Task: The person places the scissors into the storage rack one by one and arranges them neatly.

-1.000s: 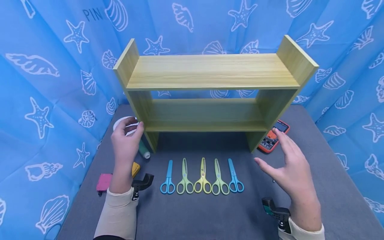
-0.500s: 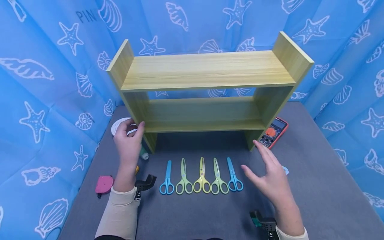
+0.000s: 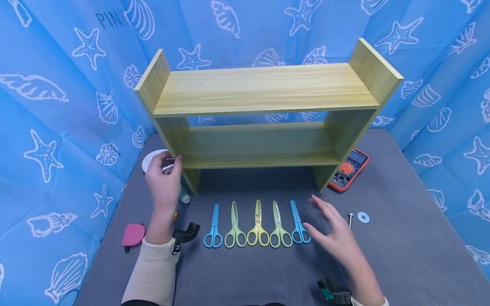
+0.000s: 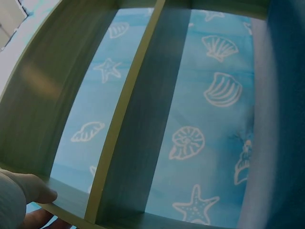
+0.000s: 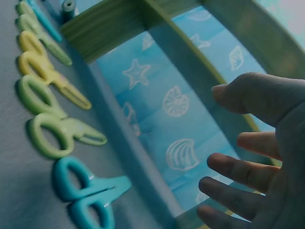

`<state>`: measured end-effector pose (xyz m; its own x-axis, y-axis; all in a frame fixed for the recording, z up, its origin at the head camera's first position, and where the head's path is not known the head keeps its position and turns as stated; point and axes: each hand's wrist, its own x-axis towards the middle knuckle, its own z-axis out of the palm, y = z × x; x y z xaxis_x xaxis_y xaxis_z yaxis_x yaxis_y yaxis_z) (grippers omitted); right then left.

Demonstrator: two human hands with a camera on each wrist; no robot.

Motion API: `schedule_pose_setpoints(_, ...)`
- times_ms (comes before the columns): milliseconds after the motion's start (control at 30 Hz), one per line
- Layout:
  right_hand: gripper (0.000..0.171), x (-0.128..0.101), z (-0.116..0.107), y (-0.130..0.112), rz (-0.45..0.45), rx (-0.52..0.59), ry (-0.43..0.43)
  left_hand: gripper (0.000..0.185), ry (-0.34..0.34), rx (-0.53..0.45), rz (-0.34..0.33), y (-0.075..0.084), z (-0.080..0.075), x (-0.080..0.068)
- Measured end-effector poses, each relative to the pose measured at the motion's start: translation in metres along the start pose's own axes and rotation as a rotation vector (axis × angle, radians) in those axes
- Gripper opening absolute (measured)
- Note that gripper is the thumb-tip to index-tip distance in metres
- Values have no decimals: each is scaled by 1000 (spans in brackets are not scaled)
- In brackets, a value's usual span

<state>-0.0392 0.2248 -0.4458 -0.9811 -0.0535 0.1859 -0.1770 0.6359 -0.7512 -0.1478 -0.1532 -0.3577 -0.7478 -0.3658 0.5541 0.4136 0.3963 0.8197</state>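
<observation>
In the head view, the left hand (image 3: 164, 180) grips the front edge of the left upright of the wooden shelf (image 3: 264, 89), its fingers curled round the panel just above the lower board; the shelf stands on the grey table (image 3: 402, 255), towards the back against the blue backdrop (image 3: 57, 85). The right hand (image 3: 337, 238) hovers with its fingers spread and straight, holding nothing, just right of the rightmost blue scissors (image 3: 297, 224) in a row of five scissors laid in front of the shelf. An orange multimeter (image 3: 349, 169) lies beside the shelf's right leg, a bolt (image 3: 350, 219) and a washer (image 3: 363, 217) lie right of the hand, and a pink tape measure (image 3: 133, 235) lies at the left. In the left wrist view, the thumb (image 4: 33, 188) presses on the edge of the shelf panel (image 4: 62, 200), while the other fingers are mostly out of sight. In the right wrist view, the open fingers (image 5: 243, 171) stand apart from one another, touching nothing, with the blue scissors (image 5: 86, 191) on the table below and the shelf (image 5: 105, 24) beyond.
</observation>
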Motion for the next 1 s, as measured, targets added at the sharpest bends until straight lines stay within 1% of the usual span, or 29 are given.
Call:
schedule_pose_setpoints(100, 67, -2, 3, 6, 30, -15, -39, 20, 0, 1, 13, 0, 0, 0)
schedule_pose_setpoints(233, 55, -3, 8, 12, 81, -70, -79, 19, 1, 8, 29, 2, 0, 0)
schedule_pose_setpoints(400, 40, -3, 15, 19, 129, -136, -72, 19, 1, 3, 32, 2, 1, 0)
schedule_pose_setpoints(533, 33, -2, 20, 24, 175, -170, -64, 19, -4, 1, 26, 2, 1, 0)
schedule_pose_setpoints(667, 27, 0, 24, 27, 231, -202, -79, 18, -6, 0, 19, 3, 1, 0)
schedule_pose_setpoints(800, 15, 1, 29, 27, 281, -237, -86, 18, -3, 4, 10, 3, 0, 0)
schedule_pose_setpoints(900, 8, 2, 31, 27, 294, -265, -96, 18, -5, 6, 9, 3, -1, -1)
schedule_pose_setpoints(1000, 6, 2, 32, 27, 301, -284, -114, 19, -11, 7, 16, 3, -1, -1)
